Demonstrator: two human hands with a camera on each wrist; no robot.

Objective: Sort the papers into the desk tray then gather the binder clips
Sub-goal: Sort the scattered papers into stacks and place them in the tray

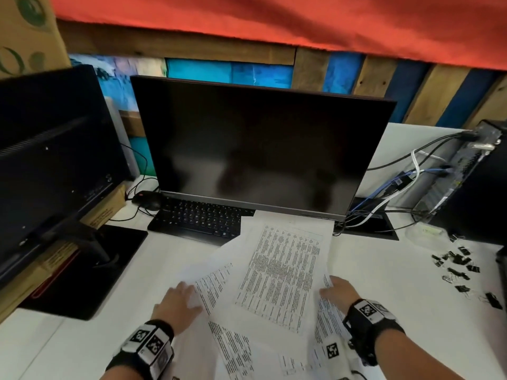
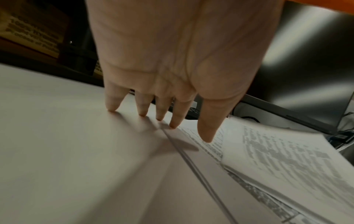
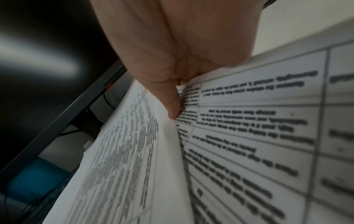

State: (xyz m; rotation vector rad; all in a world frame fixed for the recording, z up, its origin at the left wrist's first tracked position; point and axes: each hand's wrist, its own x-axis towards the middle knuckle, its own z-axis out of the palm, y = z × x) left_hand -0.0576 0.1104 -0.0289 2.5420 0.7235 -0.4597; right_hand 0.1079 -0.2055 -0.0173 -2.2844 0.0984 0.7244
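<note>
Several printed papers (image 1: 279, 272) lie fanned out on the white desk (image 1: 82, 349) in front of the keyboard. My left hand (image 1: 178, 298) rests at their left edge with straight, spread fingers (image 2: 142, 106) whose tips touch the desk and the sheet's edge (image 2: 191, 165). My right hand (image 1: 338, 290) grips the right side of the papers (image 3: 249, 136); its thumb (image 3: 172, 104) is tucked between two sheets, the other fingers hidden beneath. Several black binder clips (image 1: 461, 266) lie scattered at the desk's right. No desk tray is in view.
A dark monitor (image 1: 258, 149) stands behind the papers over a black keyboard (image 1: 197, 219), with a mouse (image 1: 148, 200) to its left. A second monitor (image 1: 55, 149) on its stand fills the left. Cables (image 1: 397, 187) and a computer case (image 1: 472, 174) sit at the right.
</note>
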